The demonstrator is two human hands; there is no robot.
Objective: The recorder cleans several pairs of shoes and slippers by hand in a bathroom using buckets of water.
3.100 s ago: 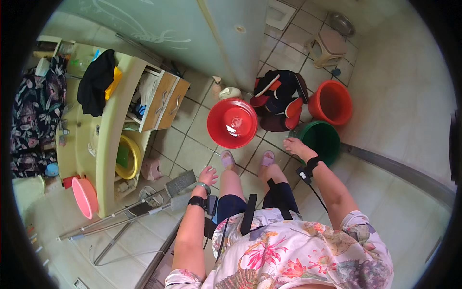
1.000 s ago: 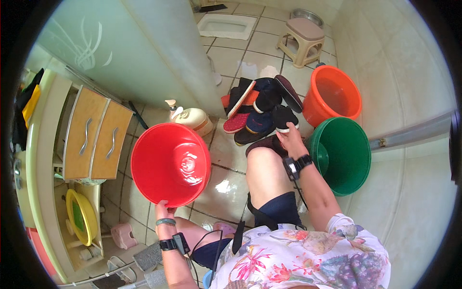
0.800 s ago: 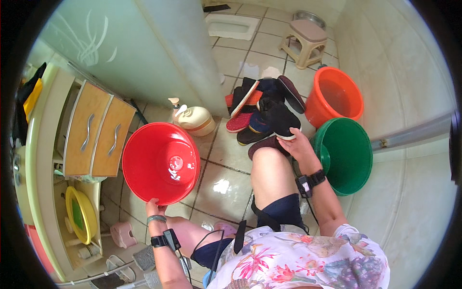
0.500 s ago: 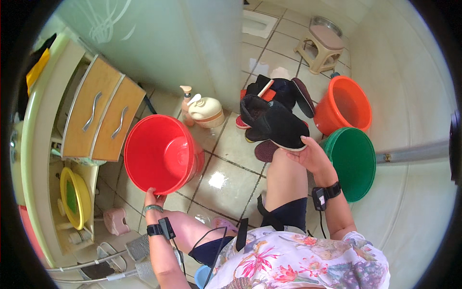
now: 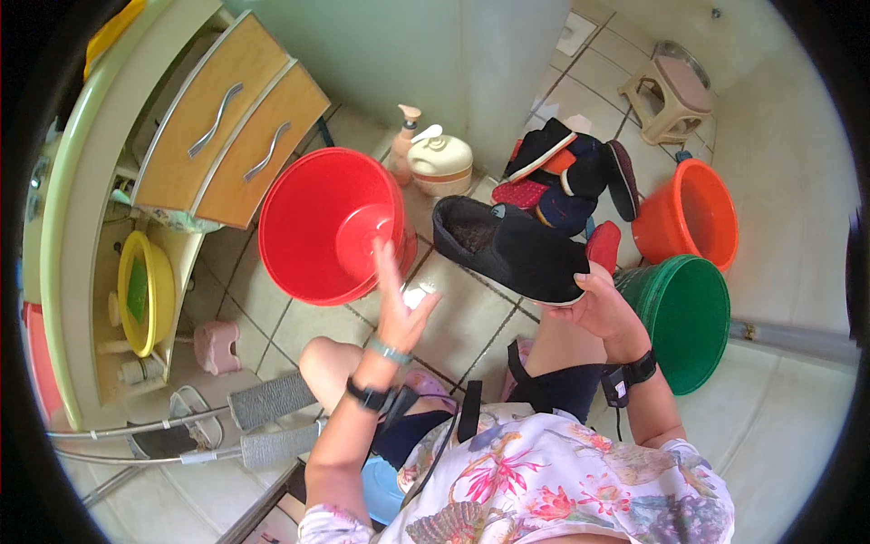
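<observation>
R hand (image 5: 603,304) has a black shoe (image 5: 539,258) by the toe end, thumb on top, fingers curled under; grip's closed on it. Shoe's held up over the tiled floor (image 5: 467,340), approx. level, opening facing up, heel end pointing L toward the red tub (image 5: 304,222). Pale sole edge shows along the near side. L hand (image 5: 403,304) is open, fingers straight, thumb spread wide, nothing in it; fingertips overlap the tub's lower R rim in view, can't tell if touching.

Behind the held shoe: shoe pile (image 5: 589,177), mixed black, red & navy, some soles up. Red shoe (image 5: 604,245) just beyond R hand. Orange bucket (image 5: 650,240) R of the pile, green bucket (image 5: 684,326) just beside it, nearer the person. Pump bottle (image 5: 401,154) & cream pot (image 5: 441,163) stand side by side btwn red tub & pile. Stool (image 5: 675,100) at far R, metal basin (image 5: 686,59) behind it. Far L: cabinet drawers (image 5: 231,136), yellow basin (image 5: 163,295) tilted on its side below.
</observation>
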